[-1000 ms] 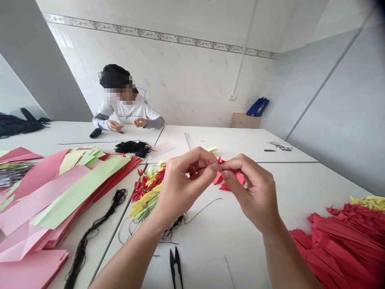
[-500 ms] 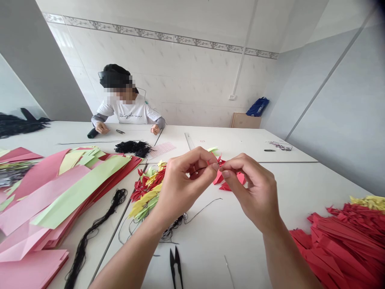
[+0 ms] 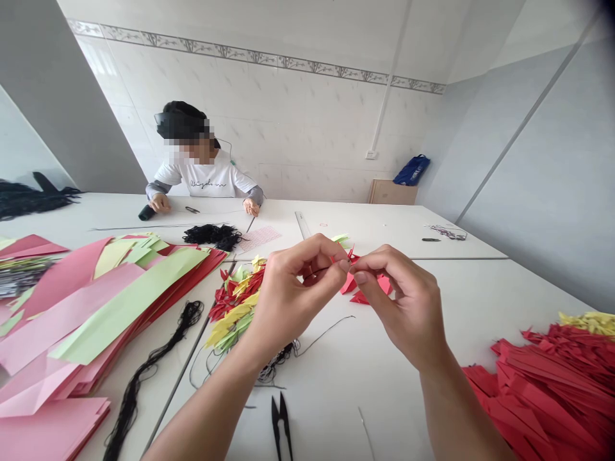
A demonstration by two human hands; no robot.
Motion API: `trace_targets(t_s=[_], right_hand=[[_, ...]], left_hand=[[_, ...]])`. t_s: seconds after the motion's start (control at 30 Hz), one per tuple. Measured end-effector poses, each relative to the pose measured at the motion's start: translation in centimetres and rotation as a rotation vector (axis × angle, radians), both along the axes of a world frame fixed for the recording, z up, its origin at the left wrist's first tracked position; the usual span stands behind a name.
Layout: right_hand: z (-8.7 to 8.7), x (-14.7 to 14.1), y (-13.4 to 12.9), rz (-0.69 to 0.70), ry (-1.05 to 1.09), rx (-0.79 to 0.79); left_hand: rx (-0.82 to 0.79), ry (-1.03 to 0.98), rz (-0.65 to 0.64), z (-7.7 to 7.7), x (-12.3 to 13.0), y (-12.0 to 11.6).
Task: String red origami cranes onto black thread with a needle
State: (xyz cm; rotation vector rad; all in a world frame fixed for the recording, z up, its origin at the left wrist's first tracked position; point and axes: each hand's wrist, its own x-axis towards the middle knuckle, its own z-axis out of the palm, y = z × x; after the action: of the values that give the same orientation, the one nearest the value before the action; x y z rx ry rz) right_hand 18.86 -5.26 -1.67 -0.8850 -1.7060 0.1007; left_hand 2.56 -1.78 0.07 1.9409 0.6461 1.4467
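My left hand [image 3: 300, 275] is closed in a pinch, with a black thread [image 3: 314, 273] crossing under its curled fingers. A tiny dark bit of the thread shows at the fingertips. My right hand [image 3: 403, 298] pinches at the same spot, thumb against forefinger, almost touching the left fingertips. Behind the hands lie red folded paper pieces [image 3: 369, 296], partly hidden. Beside my left wrist is a pile of red, yellow and green folded paper pieces [image 3: 233, 314]. Black thread snips [image 3: 281, 419] lie between my forearms.
Coloured paper sheets [image 3: 120, 314] and a black thread bundle [image 3: 154, 365] are at left. Red folded strips [image 3: 548, 384] heap at right. Across the table sits a person [image 3: 202, 173], near a black thread pile [image 3: 214, 236]. A ruler [image 3: 302, 225] lies farther back.
My hands hold nearly the same pose, the right fingers shifted very slightly left. Across the table, the person's hand on the right side has moved a little.
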Motion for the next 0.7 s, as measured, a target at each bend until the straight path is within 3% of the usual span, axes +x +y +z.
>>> trace_targets(t_s=[0.7], right_hand=[[-0.08,-0.05,-0.10,0.015,0.015,-0.012]], left_hand=[[-0.017,0.003,-0.003,0.05,-0.04,-0.07]])
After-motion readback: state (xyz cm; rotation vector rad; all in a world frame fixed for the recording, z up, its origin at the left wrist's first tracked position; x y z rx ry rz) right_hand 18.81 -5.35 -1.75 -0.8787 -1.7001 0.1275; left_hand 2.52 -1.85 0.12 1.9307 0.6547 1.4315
